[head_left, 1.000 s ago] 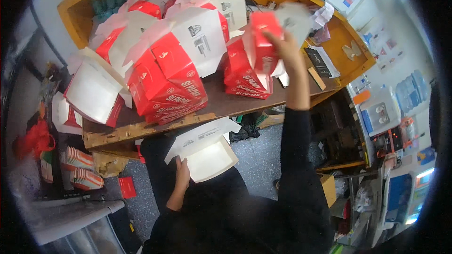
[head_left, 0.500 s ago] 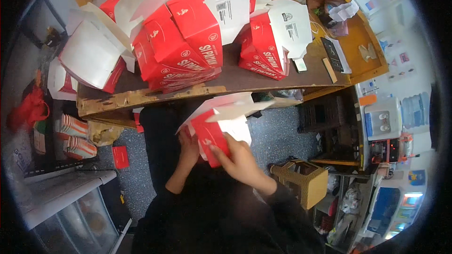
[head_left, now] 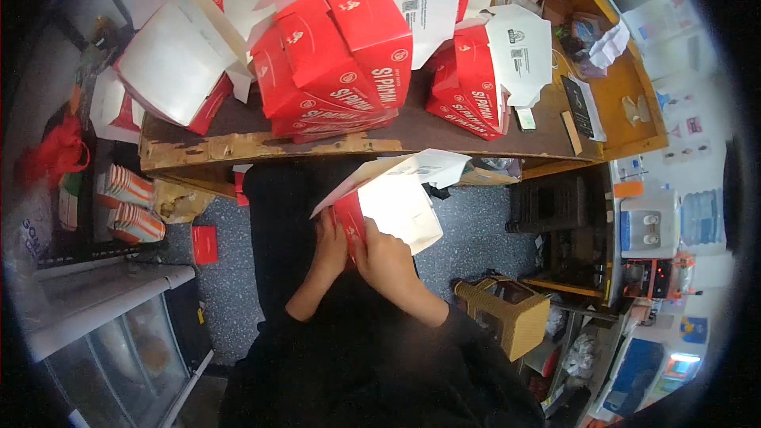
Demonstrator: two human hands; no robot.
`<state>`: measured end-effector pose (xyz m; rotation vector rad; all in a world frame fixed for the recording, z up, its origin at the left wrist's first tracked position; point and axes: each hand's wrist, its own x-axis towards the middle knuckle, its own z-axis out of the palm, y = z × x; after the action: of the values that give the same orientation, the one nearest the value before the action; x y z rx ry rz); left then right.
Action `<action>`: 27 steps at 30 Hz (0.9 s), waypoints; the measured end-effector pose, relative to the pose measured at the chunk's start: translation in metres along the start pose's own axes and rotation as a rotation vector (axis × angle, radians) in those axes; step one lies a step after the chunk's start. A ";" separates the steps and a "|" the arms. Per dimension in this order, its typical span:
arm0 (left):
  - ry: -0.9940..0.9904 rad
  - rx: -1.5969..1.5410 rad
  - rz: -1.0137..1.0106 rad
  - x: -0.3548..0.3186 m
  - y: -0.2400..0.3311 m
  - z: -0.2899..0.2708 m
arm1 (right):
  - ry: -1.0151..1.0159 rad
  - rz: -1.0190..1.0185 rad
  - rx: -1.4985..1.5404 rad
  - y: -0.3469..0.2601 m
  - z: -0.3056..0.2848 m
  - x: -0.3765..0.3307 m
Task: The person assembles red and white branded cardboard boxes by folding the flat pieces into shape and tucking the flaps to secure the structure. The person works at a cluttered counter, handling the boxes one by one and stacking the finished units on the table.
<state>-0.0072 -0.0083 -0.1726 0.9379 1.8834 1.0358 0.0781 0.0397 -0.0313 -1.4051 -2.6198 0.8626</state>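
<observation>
Both hands fold a red and white box (head_left: 388, 202) held over the lap, below the table (head_left: 238, 147). The left hand (head_left: 331, 244) and the right hand (head_left: 387, 257) pinch its red side. Next, I think, the flaps need pressing in.

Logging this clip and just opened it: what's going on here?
A person holds a red and white cardboard box in front of their body, below the edge of a worn wooden counter. The left hand and right hand both grip its red side, with the white flaps open above. Stacks of folded red boxes fill the counter. A wicker basket sits on the floor to the right.
</observation>
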 end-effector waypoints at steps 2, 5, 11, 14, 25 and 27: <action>0.004 -0.038 0.012 -0.007 0.032 -0.014 | -0.008 -0.095 0.076 0.003 -0.006 -0.005; 0.049 0.009 -0.026 -0.009 0.035 -0.019 | -0.012 -0.145 0.109 -0.004 -0.013 -0.009; 0.092 -0.090 -0.026 0.001 0.001 -0.005 | 0.001 -0.068 0.071 0.001 0.003 0.001; 0.010 -0.179 -0.195 -0.001 0.017 -0.012 | -0.007 -0.035 0.027 0.000 0.007 0.001; 0.022 0.066 0.097 -0.008 0.020 -0.013 | -0.003 -0.133 -0.071 -0.011 0.006 -0.004; 0.019 0.064 0.063 -0.007 0.020 -0.014 | -0.031 -0.123 -0.059 -0.017 -0.004 0.000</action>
<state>-0.0122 -0.0107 -0.1483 1.0336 1.9230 1.0303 0.0664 0.0339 -0.0196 -1.2374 -2.7426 0.8052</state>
